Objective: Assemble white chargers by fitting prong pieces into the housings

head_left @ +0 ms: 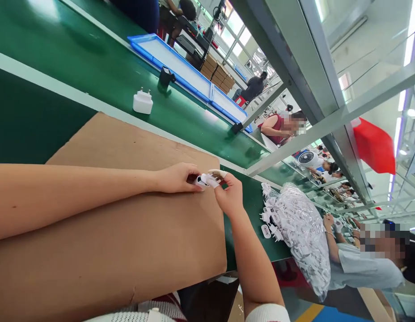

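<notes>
My left hand (pixel 180 177) is closed around a small white charger housing (pixel 201 180), its dark opening facing my right hand. My right hand (pixel 230 191) meets it from the other side, thumb and fingers pinched together, with white covers on the fingertips. What the right fingers pinch is mostly hidden and too small to name. Both hands are just above a brown cardboard sheet (pixel 154 232), near its right end. Beyond the sheet, a white plug charger (pixel 142 102) stands on the green belt with its pins up.
To the right, a clear plastic bag (pixel 304 232) bulges with white charger parts, several spilling onto the green table. A black adapter (pixel 166 77) sits beside blue-rimmed trays (pixel 184 67). A metal frame (pixel 304 129) slants overhead. A co-worker in a grey shirt (pixel 365 266) sits at right.
</notes>
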`<state>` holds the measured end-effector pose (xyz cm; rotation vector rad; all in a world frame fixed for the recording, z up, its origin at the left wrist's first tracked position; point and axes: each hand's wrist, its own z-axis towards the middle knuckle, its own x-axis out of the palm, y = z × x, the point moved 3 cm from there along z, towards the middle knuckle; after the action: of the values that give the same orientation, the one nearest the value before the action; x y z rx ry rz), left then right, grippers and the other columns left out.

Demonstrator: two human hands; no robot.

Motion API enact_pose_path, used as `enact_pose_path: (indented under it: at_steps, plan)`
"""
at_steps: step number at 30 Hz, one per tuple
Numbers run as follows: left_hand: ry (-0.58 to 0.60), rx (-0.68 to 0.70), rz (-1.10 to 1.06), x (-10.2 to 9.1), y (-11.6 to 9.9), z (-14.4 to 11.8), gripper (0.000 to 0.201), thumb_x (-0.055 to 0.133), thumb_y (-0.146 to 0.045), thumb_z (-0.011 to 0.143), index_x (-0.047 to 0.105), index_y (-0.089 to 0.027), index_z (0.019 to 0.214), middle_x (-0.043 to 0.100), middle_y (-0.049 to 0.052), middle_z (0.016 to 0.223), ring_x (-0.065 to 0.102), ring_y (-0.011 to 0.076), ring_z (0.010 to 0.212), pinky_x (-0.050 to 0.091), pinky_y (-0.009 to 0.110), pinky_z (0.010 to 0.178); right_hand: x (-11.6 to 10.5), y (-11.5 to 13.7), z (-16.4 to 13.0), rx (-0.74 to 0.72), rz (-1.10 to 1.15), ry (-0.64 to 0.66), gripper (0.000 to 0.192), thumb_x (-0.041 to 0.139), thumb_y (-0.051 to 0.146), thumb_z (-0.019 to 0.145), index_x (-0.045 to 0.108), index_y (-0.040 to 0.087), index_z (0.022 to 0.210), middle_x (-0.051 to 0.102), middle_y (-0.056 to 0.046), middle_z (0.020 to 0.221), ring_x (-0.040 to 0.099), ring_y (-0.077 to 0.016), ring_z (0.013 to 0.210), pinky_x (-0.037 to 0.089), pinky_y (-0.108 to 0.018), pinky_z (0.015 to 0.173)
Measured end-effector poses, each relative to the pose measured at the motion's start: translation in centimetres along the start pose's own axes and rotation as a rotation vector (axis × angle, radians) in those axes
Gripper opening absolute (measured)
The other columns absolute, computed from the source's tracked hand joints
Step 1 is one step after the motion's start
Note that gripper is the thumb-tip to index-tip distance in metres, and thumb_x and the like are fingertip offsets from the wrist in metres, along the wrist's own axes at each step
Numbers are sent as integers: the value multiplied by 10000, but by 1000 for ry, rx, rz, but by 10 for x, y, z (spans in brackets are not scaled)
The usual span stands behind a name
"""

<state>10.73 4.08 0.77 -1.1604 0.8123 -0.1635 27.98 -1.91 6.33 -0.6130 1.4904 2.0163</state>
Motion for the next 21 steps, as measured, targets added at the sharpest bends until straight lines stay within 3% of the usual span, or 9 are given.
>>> enact_pose_path:
  at_steps: [3, 6, 15, 21]
  plan:
    - [16, 33, -67, -1, 2, 1, 386, 681, -568, 753, 706, -195, 847, 628, 33, 834, 580, 206, 758, 426, 295, 667, 8, 8, 3, -129, -293, 80, 479, 527, 32, 736, 769, 237, 1095, 769, -35, 1033, 666, -197, 960, 560, -316, 848]
    - [17, 48, -51, -1, 5, 2, 373, 677, -561, 748, 688, -192, 804, 624, 38, 830, 580, 209, 756, 415, 301, 669, 10, 9, 5, -192, -412, 116, 516, 502, -11, 709, 763, 220, 1089, 761, -49, 1029, 661, -212, 1005, 557, -322, 882]
    - [-2, 29, -80, 0, 6, 2, 355, 726, -532, 712, 639, -188, 706, 605, 23, 772, 555, 191, 695, 390, 298, 620, 8, 0, 0, -199, -363, 10, 450, 513, 32, 796, 736, 232, 1131, 750, -54, 1061, 665, -215, 1011, 559, -322, 890]
    - [2, 42, -45, 0, 8, 3, 358, 693, -547, 739, 655, -191, 747, 623, 31, 801, 571, 206, 731, 396, 307, 640, 11, 6, 1, -260, -476, 112, 531, 488, -30, 739, 741, 228, 1128, 752, -50, 1032, 643, -215, 980, 540, -316, 886]
